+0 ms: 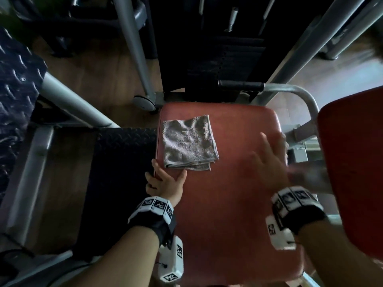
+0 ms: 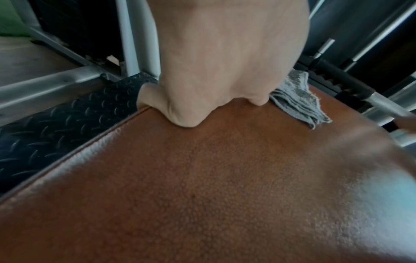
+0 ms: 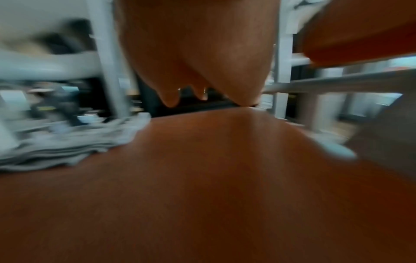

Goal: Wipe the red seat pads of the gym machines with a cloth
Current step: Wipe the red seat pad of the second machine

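While the grey folded cloth point(image 1: 189, 142) lies untouched on the red seat pad point(image 1: 232, 204), near the pad's far left corner, no wiping is under way. At the left, black tread plate point(image 1: 122, 162) and grey frame tubes point(image 1: 68, 102) are seen beside the pad. The left hand point(image 1: 164, 182) is set on the pad's left edge: its fingers point(image 1: 155, 165) are curled down over that edge and its thumb is laid flat on the pad, the tip just short of the cloth's near edge. The cloth is thus found straight ahead of this hand, its slightly longer side running along the pad's length, toward the far edge. Further right, the right hand point(image 1: 269, 162) is blurred above the pad's right side, fingers spread and holding nothing; the cloth lies to its left and a little farther off. The left hand is judged the nearer of the two, so a short forward reach would suffice. At the far right, a second red pad point(image 1: 352, 162) is seen.
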`<state>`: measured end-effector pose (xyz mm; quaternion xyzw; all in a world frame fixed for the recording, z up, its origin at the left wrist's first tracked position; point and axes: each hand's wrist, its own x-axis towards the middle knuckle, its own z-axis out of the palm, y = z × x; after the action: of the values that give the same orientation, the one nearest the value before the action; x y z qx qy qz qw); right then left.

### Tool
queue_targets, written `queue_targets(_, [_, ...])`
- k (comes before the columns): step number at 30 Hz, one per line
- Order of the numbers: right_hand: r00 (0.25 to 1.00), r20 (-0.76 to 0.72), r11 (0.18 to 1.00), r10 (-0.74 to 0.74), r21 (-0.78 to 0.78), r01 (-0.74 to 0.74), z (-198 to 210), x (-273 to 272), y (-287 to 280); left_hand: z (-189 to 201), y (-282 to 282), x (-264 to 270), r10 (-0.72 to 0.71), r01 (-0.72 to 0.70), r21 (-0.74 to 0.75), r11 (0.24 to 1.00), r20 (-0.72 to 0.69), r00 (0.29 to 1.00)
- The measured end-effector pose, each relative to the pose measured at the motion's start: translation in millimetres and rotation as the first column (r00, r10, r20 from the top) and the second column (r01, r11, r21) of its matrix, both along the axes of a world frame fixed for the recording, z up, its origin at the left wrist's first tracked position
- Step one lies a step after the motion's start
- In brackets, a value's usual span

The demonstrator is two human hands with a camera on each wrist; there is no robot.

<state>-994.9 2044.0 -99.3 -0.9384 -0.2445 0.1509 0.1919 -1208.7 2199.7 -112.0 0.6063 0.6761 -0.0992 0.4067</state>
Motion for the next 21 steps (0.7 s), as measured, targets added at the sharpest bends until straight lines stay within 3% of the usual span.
queue_targets(2, [0.957, -0.125, 0.964, -0.261, -0.086, 0.251, -11.5, -1.8, -42.6, 6.2, 0.2, -0.6, -0.013, 0.013, -0.009, 1.0, 0.008, 1.0])
queue_targets(5, [0.889, -0.244, 0.917, -0.387, -0.198, 0.345, -22.0, -24.4, -61.5, 11.3, 0.3, -3.7, -0.026, 0.027, -0.03, 0.999, 0.042, 0.999])
queue_targets(14, [0.87, -0.241, 0.89, -0.43, -0.272, 0.365, -25.8, -28.5, -48.5, 3.2, -1.9, -15.0, -0.005, 0.013, -0.039, 0.999, 0.19, 0.982])
queue_targets(18, [0.886, -0.194, 0.892, -0.422, -0.261, 0.368, -27.5, -28.1, -46.1, 6.2, -2.7, -26.4, 0.147, -0.13, -0.068, 0.989, 0.38, 0.913])
queue_targets(21, [0.901, -0.152, 0.891, -0.406, -0.285, 0.354, -44.2, -24.8, -51.2, 16.4, -1.3, -27.2, 0.133, -0.133, -0.031, 0.991, 0.426, 0.895])
